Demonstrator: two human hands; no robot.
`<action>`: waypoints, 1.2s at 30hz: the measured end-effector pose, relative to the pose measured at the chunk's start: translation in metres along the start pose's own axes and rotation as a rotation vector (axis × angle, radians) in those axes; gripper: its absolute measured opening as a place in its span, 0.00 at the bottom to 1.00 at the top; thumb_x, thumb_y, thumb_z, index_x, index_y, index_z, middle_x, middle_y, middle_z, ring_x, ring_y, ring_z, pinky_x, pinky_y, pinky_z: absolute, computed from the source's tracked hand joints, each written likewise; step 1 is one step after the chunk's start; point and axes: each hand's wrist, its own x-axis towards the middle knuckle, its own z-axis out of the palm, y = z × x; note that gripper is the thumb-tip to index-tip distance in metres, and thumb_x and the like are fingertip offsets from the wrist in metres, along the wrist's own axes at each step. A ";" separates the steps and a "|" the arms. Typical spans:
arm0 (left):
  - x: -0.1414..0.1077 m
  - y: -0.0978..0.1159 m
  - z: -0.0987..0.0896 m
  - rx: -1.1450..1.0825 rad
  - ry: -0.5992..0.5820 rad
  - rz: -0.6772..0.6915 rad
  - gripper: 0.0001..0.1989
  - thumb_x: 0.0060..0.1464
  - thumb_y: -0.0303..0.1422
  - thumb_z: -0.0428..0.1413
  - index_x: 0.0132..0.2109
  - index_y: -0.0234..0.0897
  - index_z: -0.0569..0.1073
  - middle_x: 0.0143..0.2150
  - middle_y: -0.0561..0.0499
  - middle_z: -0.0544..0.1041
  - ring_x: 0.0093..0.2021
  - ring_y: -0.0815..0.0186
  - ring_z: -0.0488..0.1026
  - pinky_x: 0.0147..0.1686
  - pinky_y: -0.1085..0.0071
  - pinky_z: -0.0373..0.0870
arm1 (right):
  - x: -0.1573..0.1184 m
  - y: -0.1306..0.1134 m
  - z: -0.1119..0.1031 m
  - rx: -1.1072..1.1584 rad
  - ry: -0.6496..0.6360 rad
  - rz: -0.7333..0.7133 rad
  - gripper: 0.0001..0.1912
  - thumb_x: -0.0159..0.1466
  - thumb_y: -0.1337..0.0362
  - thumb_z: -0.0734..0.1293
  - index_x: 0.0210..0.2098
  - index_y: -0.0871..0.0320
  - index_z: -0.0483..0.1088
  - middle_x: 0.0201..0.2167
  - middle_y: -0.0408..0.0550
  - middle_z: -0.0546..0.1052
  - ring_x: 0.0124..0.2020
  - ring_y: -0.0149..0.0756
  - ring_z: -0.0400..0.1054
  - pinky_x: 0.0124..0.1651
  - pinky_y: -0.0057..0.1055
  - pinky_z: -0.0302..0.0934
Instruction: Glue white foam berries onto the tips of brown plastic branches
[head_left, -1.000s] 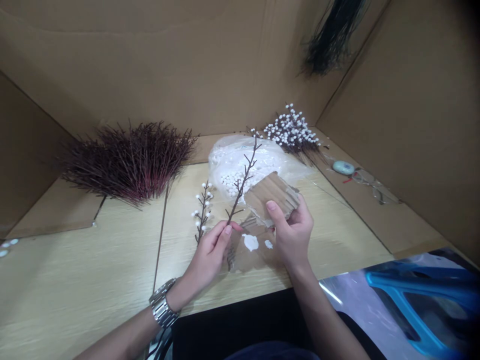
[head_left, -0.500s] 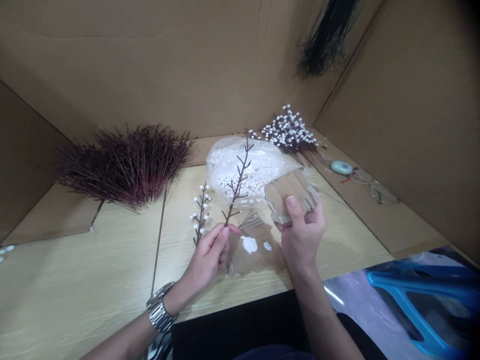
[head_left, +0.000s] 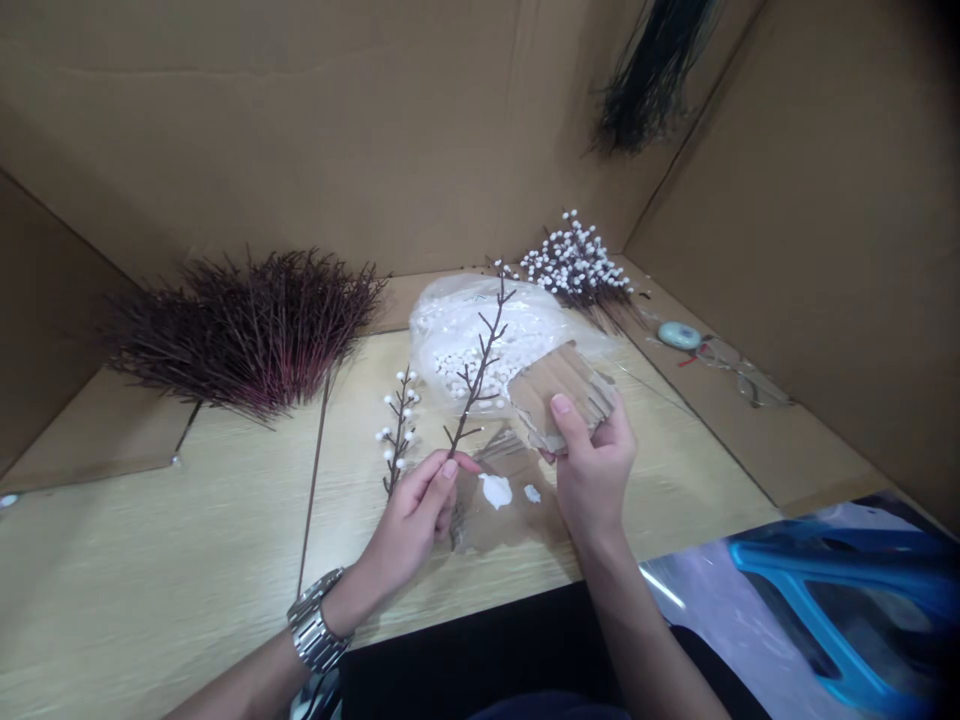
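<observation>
My left hand [head_left: 420, 505] pinches the lower end of a bare brown artificial twig [head_left: 484, 370], which leans up and to the right. In my right hand [head_left: 596, 465], a torn piece of cardboard [head_left: 559, 390] is gripped with the thumb on top, close to the twig's right side. Below both hands lies a flat cardboard scrap [head_left: 517, 525] bearing two white blobs [head_left: 496, 491]. A clear plastic bag [head_left: 480, 310] of small white balls sits behind the twig. Left of it, a twig with white berries [head_left: 400, 430] lies on the table.
A big heap of dark bare twigs [head_left: 255, 330] stands at the left. White-berried twigs [head_left: 574, 255] are piled at the back right, near a pale green oval object [head_left: 679, 335] and glasses [head_left: 742, 370]. Cardboard walls [head_left: 337, 150] enclose the table; dark strands [head_left: 652, 80] hang above.
My right hand has moved slightly left with the cardboard piece, bringing it nearer the twig. The twig's tip has shifted a little to the right.
</observation>
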 end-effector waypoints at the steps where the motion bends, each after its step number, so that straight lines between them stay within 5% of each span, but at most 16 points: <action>1: 0.000 0.000 0.000 0.002 -0.002 0.000 0.17 0.68 0.47 0.50 0.48 0.39 0.75 0.25 0.61 0.53 0.23 0.73 0.49 0.20 0.79 0.50 | 0.000 0.000 0.000 -0.009 0.000 -0.003 0.17 0.61 0.54 0.74 0.44 0.56 0.72 0.37 0.46 0.78 0.37 0.40 0.74 0.42 0.39 0.72; 9: 0.000 0.002 0.001 0.000 -0.005 -0.004 0.17 0.68 0.47 0.51 0.48 0.39 0.75 0.25 0.61 0.53 0.23 0.73 0.49 0.20 0.79 0.49 | -0.001 -0.001 0.000 -0.018 -0.019 -0.014 0.17 0.61 0.55 0.74 0.46 0.55 0.72 0.38 0.47 0.79 0.41 0.42 0.77 0.48 0.44 0.73; 36: 0.000 0.000 0.000 0.001 0.006 -0.009 0.18 0.67 0.48 0.52 0.48 0.39 0.75 0.24 0.61 0.53 0.22 0.72 0.50 0.20 0.79 0.51 | -0.001 -0.004 0.000 -0.034 0.010 -0.044 0.16 0.61 0.55 0.74 0.44 0.56 0.73 0.40 0.48 0.80 0.40 0.41 0.76 0.44 0.40 0.73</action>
